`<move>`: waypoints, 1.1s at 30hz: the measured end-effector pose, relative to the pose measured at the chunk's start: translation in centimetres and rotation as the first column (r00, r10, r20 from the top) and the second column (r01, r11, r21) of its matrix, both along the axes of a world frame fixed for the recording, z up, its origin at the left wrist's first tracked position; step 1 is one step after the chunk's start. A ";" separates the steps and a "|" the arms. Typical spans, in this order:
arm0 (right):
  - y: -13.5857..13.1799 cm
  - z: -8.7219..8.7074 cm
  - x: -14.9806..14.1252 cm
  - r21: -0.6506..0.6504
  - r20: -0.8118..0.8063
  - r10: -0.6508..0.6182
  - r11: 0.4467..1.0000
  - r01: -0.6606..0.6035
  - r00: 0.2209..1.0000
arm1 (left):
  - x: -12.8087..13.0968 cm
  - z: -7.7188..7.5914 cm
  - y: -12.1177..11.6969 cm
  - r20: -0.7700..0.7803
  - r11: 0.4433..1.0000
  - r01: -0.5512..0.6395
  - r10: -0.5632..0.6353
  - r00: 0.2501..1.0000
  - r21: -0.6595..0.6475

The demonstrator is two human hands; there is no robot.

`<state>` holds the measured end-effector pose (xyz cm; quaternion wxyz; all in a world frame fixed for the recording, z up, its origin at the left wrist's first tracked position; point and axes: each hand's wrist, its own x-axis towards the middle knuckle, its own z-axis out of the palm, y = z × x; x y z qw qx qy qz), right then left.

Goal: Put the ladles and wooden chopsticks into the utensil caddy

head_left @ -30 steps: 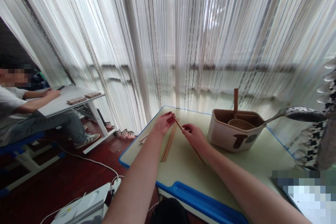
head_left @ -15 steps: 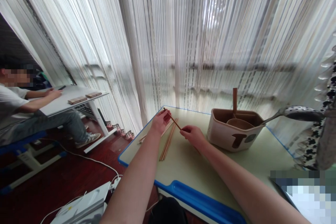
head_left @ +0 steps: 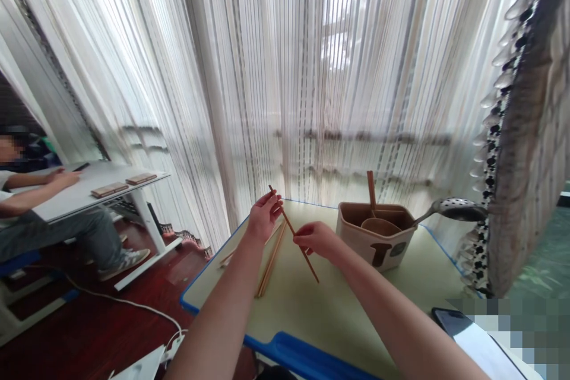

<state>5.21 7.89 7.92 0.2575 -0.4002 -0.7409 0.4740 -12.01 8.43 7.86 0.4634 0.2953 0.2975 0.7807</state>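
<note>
A thin brown chopstick (head_left: 288,222) slants down to the right above the table. Near its upper end it is pinched by my left hand (head_left: 263,215), fingers closed. My right hand (head_left: 317,238) grips it around the middle, and its lower end sticks out below. Whether a second chopstick lies along it I cannot tell. Below my hands, several loose chopsticks (head_left: 271,267) rest on the table, partly hidden by my left forearm. To the right stands a beige utensil caddy (head_left: 355,238), with chopsticks (head_left: 371,189) upright in it and a slotted metal spoon (head_left: 458,209) leaning out.
The pale tabletop (head_left: 303,303) has a blue rim and a blue front groove (head_left: 307,359). A phone-like device (head_left: 452,317) lies at the right edge. Sheer curtains (head_left: 267,71) hang behind. At left, a person's hands (head_left: 65,178) rest over a white table (head_left: 57,205).
The view has swung right, so things sit further left. My right hand now holds the chopstick further up, and its lower end shows beyond the fingers. The chopstick slants more steeply.
</note>
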 end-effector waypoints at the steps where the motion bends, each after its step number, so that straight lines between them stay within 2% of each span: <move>1: -0.1 0.8 0.4 0.004 -0.014 -0.006 1.000 0.006 1.000 | 0.6 1.0 -0.1 -0.029 1.000 -0.007 0.007 1.000 0.019; 5: -0.6 4.1 2.4 0.093 -0.041 -0.057 0.994 0.060 0.998 | 3.5 4.9 -0.8 -0.100 0.995 -0.020 0.029 0.995 0.099; 8: -0.9 6.0 4.3 0.195 -0.032 -0.020 0.980 0.026 0.999 | 5.7 7.0 -1.3 -0.137 0.991 0.025 -0.007 0.991 0.134; 11: -1.2 7.7 6.2 0.278 -0.016 -0.002 0.961 0.006 1.000 | 7.6 8.4 -1.5 -0.148 0.988 0.022 0.000 0.989 0.154; 16: -1.8 10.1 9.6 0.492 0.133 -0.210 0.862 0.120 0.969 | 10.5 9.5 -1.0 -0.179 0.981 0.010 0.025 0.983 0.192; 19: -1.2 10.6 11.8 0.490 0.185 -0.207 0.867 0.093 0.961 | 12.7 9.7 -0.3 -0.200 0.982 0.011 0.028 0.979 0.189; 22: -0.1 10.3 13.7 0.507 0.176 -0.206 0.857 0.091 0.963 | 15.0 9.8 0.5 -0.239 0.988 0.054 -0.018 0.971 0.144; 26: 1.0 10.1 15.5 0.486 0.091 -0.231 0.859 0.160 0.969 | 17.3 10.4 1.5 -0.278 0.991 0.059 -0.023 0.960 0.122; 31: 1.4 10.5 17.3 0.446 -0.017 -0.247 0.866 0.228 0.969 | 18.9 11.6 2.3 -0.273 0.984 0.072 -0.024 0.962 0.166; 33: 1.6 10.6 18.1 0.428 -0.047 -0.256 0.868 0.251 0.966 | 19.4 11.8 2.5 -0.247 0.979 0.041 0.009 0.969 0.198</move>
